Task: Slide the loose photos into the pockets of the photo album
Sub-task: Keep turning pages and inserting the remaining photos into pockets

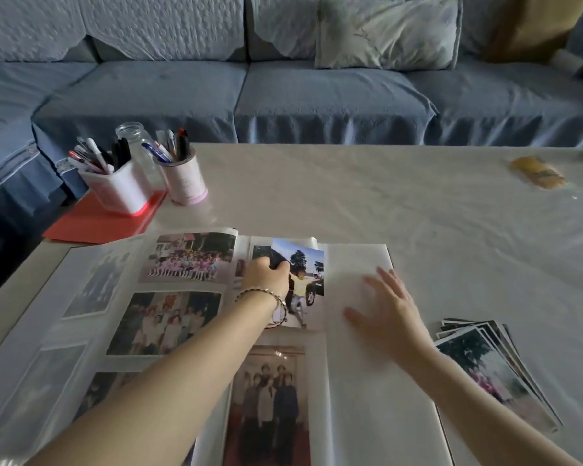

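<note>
The photo album [360,381] lies open on the table in front of me. Its left page carries several group photos in pockets. My left hand [266,275] pinches the left edge of a loose photo [308,274] of a child in yellow beside a car, held over the upper part of the right page. Below it a pocket holds a portrait of several people [270,391]. My right hand [389,309] lies flat with spread fingers on the blank white strip of the right page. A fanned stack of loose photos [492,368] rests on the table right of the album.
At the table's back left stand two pen holders [118,186] [184,178] and a glass jar [135,142], beside a red folder [98,223]. A yellow packet [537,171] lies at the far right. A blue sofa [317,95] runs behind the table.
</note>
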Tool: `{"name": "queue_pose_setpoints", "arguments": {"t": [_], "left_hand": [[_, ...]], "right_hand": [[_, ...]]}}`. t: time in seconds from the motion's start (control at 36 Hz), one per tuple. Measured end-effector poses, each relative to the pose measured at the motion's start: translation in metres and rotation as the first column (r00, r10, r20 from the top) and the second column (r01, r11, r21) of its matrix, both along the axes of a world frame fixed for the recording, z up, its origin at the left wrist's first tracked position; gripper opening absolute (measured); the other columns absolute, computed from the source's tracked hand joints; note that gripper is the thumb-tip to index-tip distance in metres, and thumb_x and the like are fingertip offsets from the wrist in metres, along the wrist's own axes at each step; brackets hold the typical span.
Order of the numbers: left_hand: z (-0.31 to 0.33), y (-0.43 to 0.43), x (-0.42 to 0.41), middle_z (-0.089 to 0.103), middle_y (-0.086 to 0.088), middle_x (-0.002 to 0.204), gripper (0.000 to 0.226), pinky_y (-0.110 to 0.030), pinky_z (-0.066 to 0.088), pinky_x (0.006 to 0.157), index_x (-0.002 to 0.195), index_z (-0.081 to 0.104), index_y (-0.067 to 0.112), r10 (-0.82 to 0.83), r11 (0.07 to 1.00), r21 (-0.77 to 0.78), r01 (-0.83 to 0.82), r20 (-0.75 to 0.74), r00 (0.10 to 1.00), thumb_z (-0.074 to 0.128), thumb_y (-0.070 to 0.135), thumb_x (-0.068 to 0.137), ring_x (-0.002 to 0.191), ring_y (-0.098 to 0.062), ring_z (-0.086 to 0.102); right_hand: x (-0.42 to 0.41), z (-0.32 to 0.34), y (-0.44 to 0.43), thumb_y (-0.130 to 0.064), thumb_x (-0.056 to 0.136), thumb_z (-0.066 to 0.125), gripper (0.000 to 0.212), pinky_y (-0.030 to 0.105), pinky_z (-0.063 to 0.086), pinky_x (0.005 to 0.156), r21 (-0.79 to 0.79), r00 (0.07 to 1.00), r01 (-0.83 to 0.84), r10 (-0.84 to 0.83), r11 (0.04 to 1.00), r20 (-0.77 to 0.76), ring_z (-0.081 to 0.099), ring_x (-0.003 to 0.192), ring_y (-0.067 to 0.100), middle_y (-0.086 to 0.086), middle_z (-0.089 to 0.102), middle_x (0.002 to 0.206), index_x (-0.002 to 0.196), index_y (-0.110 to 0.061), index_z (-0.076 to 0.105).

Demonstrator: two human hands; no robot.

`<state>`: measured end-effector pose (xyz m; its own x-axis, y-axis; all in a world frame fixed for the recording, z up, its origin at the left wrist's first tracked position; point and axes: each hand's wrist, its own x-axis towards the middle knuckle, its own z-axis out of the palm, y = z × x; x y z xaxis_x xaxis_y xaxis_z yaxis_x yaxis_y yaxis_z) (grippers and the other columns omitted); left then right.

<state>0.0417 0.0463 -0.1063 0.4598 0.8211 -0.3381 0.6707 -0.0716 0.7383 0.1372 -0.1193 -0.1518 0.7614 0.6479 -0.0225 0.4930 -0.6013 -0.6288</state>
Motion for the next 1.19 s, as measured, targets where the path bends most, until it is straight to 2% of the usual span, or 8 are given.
{"name": "queue_pose_setpoints", "arguments": {"t": [0.08,0.17,0.39,0.67,0.72,0.83,0.94,1.19], "left_hand": [[-0.003,0.006,-0.004,0.057,-0.018,0.087,0.028,-0.03,0.038,0.07,0.101,0.059,-0.003,0.008,1.0,0.028,-0.006,-0.06,0.998,0.046,0.021,0.094,0.085,-0.031,0.054],[-0.006,0.009,-0.005,0.049,-0.01,0.076,0.024,-0.028,0.035,0.067,0.089,0.058,0.0,0.001,0.998,0.056,0.004,-0.083,0.997,0.046,0.02,0.094,0.075,-0.024,0.045],[0.002,-0.007,0.015,0.05,-0.011,0.066,0.033,-0.029,0.036,0.058,0.062,0.039,0.011,-0.099,0.983,0.147,0.111,-0.084,0.992,0.045,0.019,0.093,0.069,-0.027,0.046],[0.002,-0.004,0.021,0.062,-0.022,0.11,0.029,-0.036,0.045,0.084,0.105,0.058,-0.005,-0.07,0.983,0.156,0.095,-0.159,0.985,0.041,0.016,0.095,0.104,-0.035,0.058],[0.001,-0.001,0.018,0.061,-0.021,0.111,0.029,-0.034,0.044,0.082,0.107,0.056,-0.005,-0.042,0.99,0.13,0.059,-0.134,0.99,0.041,0.016,0.096,0.105,-0.034,0.057],[-0.003,0.001,0.014,0.06,-0.021,0.097,0.024,-0.03,0.037,0.071,0.098,0.057,-0.003,-0.017,0.995,0.096,0.024,-0.079,0.997,0.041,0.016,0.095,0.089,-0.035,0.054],[-0.005,0.001,0.014,0.043,-0.004,0.065,0.026,-0.027,0.032,0.065,0.069,0.042,0.006,-0.032,0.994,0.103,0.04,-0.079,0.996,0.041,0.013,0.094,0.072,-0.024,0.041],[-0.008,0.003,0.014,0.039,-0.004,0.061,0.031,-0.027,0.026,0.05,0.062,0.037,0.01,-0.072,0.99,0.118,0.082,-0.091,0.993,0.043,0.013,0.093,0.056,-0.016,0.036]], "right_hand": [[0.007,0.004,0.01,-0.066,0.077,0.055,0.095,0.029,-0.002,0.115,-0.237,0.999,0.037,-0.038,0.971,-0.001,-0.009,0.145,0.013,-0.003,-0.006,0.158,0.149,-0.019,0.013],[0.008,0.005,0.021,-0.076,0.073,0.049,0.107,0.034,-0.003,0.117,-0.329,0.998,0.051,-0.058,0.943,-0.01,-0.017,0.143,0.014,-0.001,-0.017,0.157,0.149,-0.02,0.0],[0.01,0.001,0.024,-0.07,0.078,0.052,0.095,0.031,0.005,0.117,-0.268,0.996,0.076,-0.082,0.96,-0.014,-0.011,0.144,0.012,-0.006,-0.015,0.157,0.149,-0.027,0.006],[0.015,-0.002,0.022,-0.051,0.09,0.048,0.066,0.034,0.0,0.116,-0.232,0.998,0.058,-0.059,0.971,-0.001,-0.013,0.144,0.011,-0.007,-0.011,0.157,0.146,-0.034,0.018],[0.012,-0.007,0.019,-0.044,0.095,0.039,0.052,0.034,-0.009,0.114,-0.216,0.982,-0.028,0.067,0.976,0.179,-0.013,0.143,0.01,-0.005,-0.001,0.158,0.144,-0.034,0.028],[0.012,-0.016,0.009,-0.035,0.101,0.018,0.05,0.034,0.008,0.111,-0.201,0.821,-0.327,0.383,0.923,0.424,0.041,0.132,0.024,0.0,0.055,0.134,0.123,-0.02,0.061],[0.022,-0.016,0.005,-0.041,0.1,0.009,0.06,0.037,0.016,0.108,-0.252,0.734,-0.384,0.459,0.889,0.501,0.048,0.127,0.026,-0.002,0.058,0.13,0.126,-0.018,0.058],[0.025,-0.018,0.006,-0.044,0.1,0.012,0.063,0.038,0.027,0.108,-0.204,0.707,-0.412,0.453,0.888,0.544,0.054,0.121,0.024,-0.003,0.065,0.117,0.116,-0.015,0.065]]}}
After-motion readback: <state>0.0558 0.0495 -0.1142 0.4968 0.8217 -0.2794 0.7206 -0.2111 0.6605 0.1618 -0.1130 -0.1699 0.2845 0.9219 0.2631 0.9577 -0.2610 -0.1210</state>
